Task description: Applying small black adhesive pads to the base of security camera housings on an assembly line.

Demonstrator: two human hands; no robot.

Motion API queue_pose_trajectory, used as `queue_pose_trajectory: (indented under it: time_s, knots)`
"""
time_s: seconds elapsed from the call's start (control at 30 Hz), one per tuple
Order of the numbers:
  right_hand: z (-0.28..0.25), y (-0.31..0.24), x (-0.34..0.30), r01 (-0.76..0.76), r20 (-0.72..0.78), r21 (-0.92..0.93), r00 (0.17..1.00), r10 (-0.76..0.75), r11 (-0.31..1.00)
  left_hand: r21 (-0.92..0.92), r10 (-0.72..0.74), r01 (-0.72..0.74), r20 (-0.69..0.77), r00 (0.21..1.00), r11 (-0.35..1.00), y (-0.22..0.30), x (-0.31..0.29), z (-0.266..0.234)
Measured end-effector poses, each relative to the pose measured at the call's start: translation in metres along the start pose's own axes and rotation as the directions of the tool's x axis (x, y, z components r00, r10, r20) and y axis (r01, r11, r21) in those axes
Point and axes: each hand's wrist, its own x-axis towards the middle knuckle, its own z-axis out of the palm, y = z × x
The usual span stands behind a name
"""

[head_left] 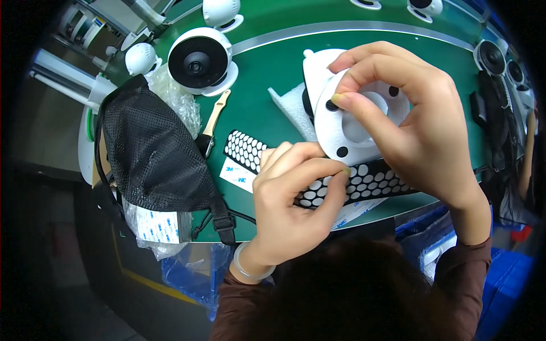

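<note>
My right hand (418, 108) grips a white camera-like device (327, 133) tipped so that its round base faces up. Round black pads sit around the base's rim, and my thumb tip rests beside one of them. A raised ring fills the base's middle, partly covered by my fingers. Just below and left, my left hand (298, 196) is closed in a pinch at a black sheet of white round pads (244, 149), near the base's lower edge. Whether a single loose pad is between those fingertips is hidden. The sheet runs beneath both hands.
Left lies a black mesh bag (156, 148) with a strap and buckle. Behind it stand another white camera device (199, 61) and clear bubble wrap (179, 99). A wooden-handled brush (216, 113), white-and-blue backing paper (234, 174) and white foam wrap (297, 111) lie on the green table (256, 74).
</note>
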Motion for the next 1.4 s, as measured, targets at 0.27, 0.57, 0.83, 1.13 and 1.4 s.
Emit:
queue_pose_trajectory:
  time_s: [0.27, 0.57, 0.83, 1.13, 1.4]
  knots:
    - [0.005, 0.000, -0.003, 0.023, -0.049, 0.035, 0.999, -0.021, 0.999, 0.008, 0.019, -0.019, -0.002, 1.000, 1.000, -0.001, -0.001, 0.000]
    - [-0.009, -0.004, 0.009, 0.044, 0.060, -0.054, 0.997, -0.041, 0.998, 0.009, 0.030, -0.030, 0.006, 1.000, 1.000, -0.003, -0.002, -0.002]
    - [-0.053, 0.069, 0.080, -0.120, 0.275, -0.173, 0.947, 0.165, 0.978, -0.036, -0.081, 0.084, 0.068, 0.994, 0.996, 0.008, -0.001, -0.023]
    - [-0.037, 0.145, 0.189, -0.037, 0.374, -0.530, 0.887, 0.272, 0.847, -0.081, -0.178, 0.184, 0.082, 0.981, 0.979, -0.007, -0.014, -0.030]
    - [0.031, 0.290, 0.163, 0.096, 0.023, -0.574, 0.995, -0.101, 0.813, -0.107, -0.379, 0.389, 0.099, 0.920, 0.915, 0.002, -0.013, -0.030]
